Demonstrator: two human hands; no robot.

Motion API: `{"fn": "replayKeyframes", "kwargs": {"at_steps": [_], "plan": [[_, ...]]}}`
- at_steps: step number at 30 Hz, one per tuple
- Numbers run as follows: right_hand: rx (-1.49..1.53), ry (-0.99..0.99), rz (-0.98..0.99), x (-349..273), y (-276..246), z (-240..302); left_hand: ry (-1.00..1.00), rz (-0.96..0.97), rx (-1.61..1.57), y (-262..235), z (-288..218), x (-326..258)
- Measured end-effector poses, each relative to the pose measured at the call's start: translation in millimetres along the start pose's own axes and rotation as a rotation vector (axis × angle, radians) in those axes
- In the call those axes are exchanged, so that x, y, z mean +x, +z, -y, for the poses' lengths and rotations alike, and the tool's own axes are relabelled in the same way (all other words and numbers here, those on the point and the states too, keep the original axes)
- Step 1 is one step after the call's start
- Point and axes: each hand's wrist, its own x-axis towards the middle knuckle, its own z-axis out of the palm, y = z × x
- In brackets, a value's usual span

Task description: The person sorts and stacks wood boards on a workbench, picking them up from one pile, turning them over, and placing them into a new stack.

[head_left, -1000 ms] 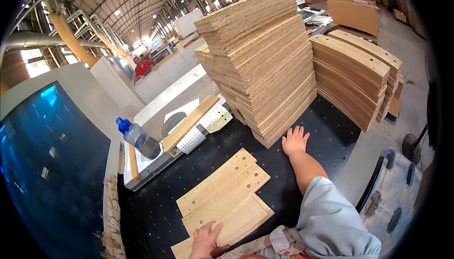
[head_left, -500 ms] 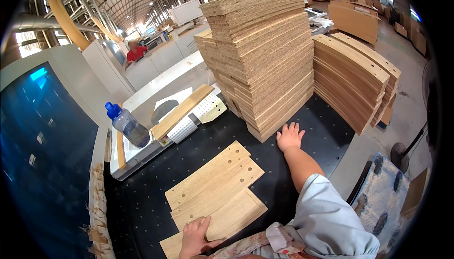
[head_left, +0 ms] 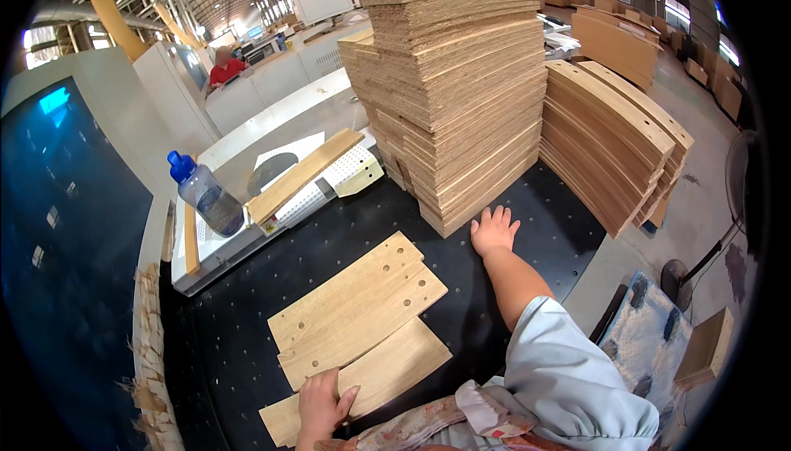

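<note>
My left hand [head_left: 323, 401] rests on the nearest light wooden board [head_left: 395, 364], thumb apart from the fingers, gripping nothing visible. Just beyond lie more pale boards [head_left: 350, 303], side by side with drilled holes near their ends. My right hand [head_left: 495, 230] is spread flat on the black perforated tabletop [head_left: 544, 212], its fingertips close to the bottom corner of a tall stack of wooden boards [head_left: 482, 105]. Curved boards with holes [head_left: 610, 138] stand stacked to the right of that tall pile.
A blue-capped bottle [head_left: 210, 200] stands at the left on a white machine part [head_left: 239, 249], where a loose wood strip [head_left: 305, 175] also lies. A dark glossy panel [head_left: 66, 245] borders the left. Stained padding [head_left: 647, 336] and a fan stand [head_left: 676, 282] are at the right. A person in red [head_left: 225, 68] sits far back.
The whole view has shifted, so the table and boards appear slightly farther left and higher. Both hands keep about the same places on the board and the tabletop.
</note>
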Motion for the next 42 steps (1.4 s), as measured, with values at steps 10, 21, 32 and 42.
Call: {"fn": "replayKeyframes", "kwargs": {"at_steps": [10,21,32,42], "plan": [[-0.069,-0.007,-0.062,4,11,-5,-0.060,0.015,0.019,3,-7,2],[-0.039,-0.003,-0.011,2,3,1,-0.149,0.154,0.113,-5,-14,10],[-0.039,-0.006,-0.006,0,1,1,-0.111,0.196,0.153,2,-25,-1],[-0.035,-0.005,-0.016,-2,-3,2,-0.039,0.226,0.113,1,-39,-8]]}}
